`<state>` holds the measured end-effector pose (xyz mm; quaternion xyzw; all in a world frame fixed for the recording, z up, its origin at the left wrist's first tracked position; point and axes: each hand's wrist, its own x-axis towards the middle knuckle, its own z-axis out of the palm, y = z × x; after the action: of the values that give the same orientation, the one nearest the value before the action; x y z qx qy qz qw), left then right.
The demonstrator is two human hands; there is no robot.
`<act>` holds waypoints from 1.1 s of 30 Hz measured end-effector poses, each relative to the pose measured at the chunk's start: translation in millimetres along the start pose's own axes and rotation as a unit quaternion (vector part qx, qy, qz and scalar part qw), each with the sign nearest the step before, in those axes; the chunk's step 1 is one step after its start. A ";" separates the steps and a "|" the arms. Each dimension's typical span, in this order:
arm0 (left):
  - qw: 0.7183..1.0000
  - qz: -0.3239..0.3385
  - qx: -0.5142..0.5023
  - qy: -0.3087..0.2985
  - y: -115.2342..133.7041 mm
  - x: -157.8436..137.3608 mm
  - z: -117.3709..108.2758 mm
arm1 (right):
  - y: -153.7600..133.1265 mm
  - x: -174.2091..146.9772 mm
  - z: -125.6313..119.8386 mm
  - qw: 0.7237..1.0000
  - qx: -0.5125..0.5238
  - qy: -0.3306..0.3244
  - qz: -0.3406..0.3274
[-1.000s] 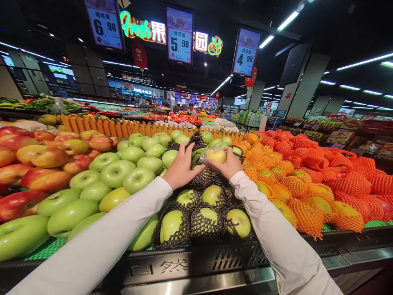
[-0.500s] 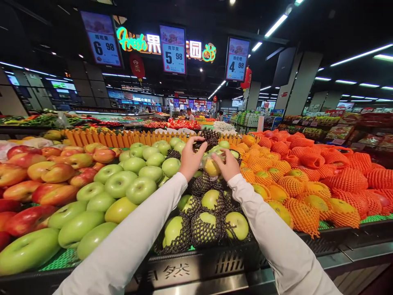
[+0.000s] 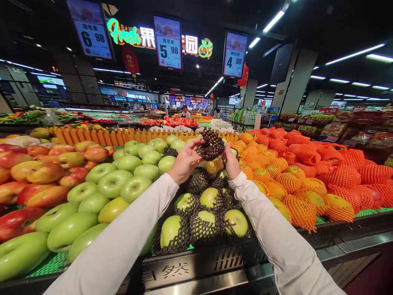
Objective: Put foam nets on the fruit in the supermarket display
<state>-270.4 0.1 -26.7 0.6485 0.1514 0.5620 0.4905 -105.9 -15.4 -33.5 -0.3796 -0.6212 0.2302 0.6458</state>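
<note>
My left hand (image 3: 188,160) pinches a black foam fruit net (image 3: 211,144) between thumb and fingertips. At the right edge of this net is my right hand (image 3: 232,163), thumb pointing up; its other fingers are mostly hidden, so I cannot tell its grip. Just below the net, between both hands, sits a yellowish fruit (image 3: 212,166), partly covered. Nearer me, several green apples (image 3: 209,197) rest in black nets in the display. Bare green apples (image 3: 113,182) are piled left of my hands.
Red-yellow apples (image 3: 46,170) lie at the far left. To the right are oranges in orange nets (image 3: 299,207) and fruit in red nets (image 3: 346,170). A low orange picket fence (image 3: 123,137) runs behind. The black front rim (image 3: 227,262) borders the display. A person (image 3: 185,112) stands far back.
The black net has come down and forward over the yellowish fruit, in my left hand. My right hand has shifted from the fruit to the net's right edge. The view has turned slightly.
</note>
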 end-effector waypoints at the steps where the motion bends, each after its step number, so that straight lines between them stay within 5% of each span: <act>1: 1.000 -0.001 0.001 -0.007 0.4 -1.8 2.7 | -1.0 0.3 -0.7 1.000 0.023 -0.006 -0.010; 10: 0.997 0.057 0.041 0.008 -5.1 -2.5 3.2 | 1.1 9.2 -10.8 0.991 0.119 0.000 0.054; 17: 0.997 0.066 0.010 0.031 -8.1 -0.1 1.0 | -11.5 0.9 -13.5 0.979 0.168 -0.100 0.066; 25: 0.989 0.001 0.104 0.110 -21.0 4.9 -9.3 | -5.3 10.1 -21.9 0.970 0.202 0.009 0.133; 29: 0.980 -0.048 0.153 0.122 -30.3 6.3 -14.5 | 5.0 15.5 -21.2 0.955 0.186 0.046 0.225; 33: 0.974 -0.054 0.183 0.121 -34.2 6.4 -16.6 | 8.2 16.7 -20.0 0.951 0.183 0.057 0.244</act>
<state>-270.7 28.8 -52.4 0.6455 0.3446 0.5715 0.3714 -82.8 -1.6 -28.2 -0.4071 -0.4191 0.4688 0.6625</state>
